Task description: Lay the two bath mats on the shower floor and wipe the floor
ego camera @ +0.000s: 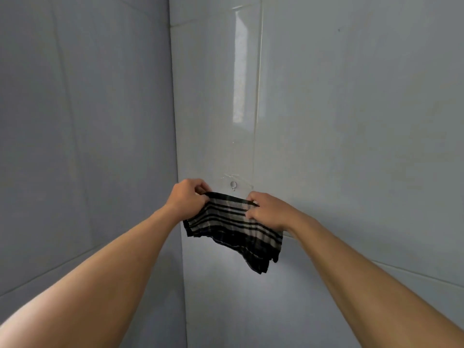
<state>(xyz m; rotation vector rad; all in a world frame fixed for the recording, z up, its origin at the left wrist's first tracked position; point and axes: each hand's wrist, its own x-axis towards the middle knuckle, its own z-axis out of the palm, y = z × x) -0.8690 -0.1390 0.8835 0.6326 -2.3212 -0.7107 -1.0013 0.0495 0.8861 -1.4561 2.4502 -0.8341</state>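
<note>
Forearms (113, 272) out, pinches cloth (233, 227) edge in left hand (187, 197) and right hand (266, 212), hook (233, 185) just above. Likely the wiping step; next calls for guiding the edge past that hook.

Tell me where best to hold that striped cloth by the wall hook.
Take the striped cloth by its top edge, near the two corners, coming from the front as the left hand and right hand do. That edge is stretched straight just below the hook; the rest hangs limp in folds.

A small metal hook (233, 185) sits at the frame's centre on a glossy grey tiled wall (351, 109), just right of the corner.
</note>
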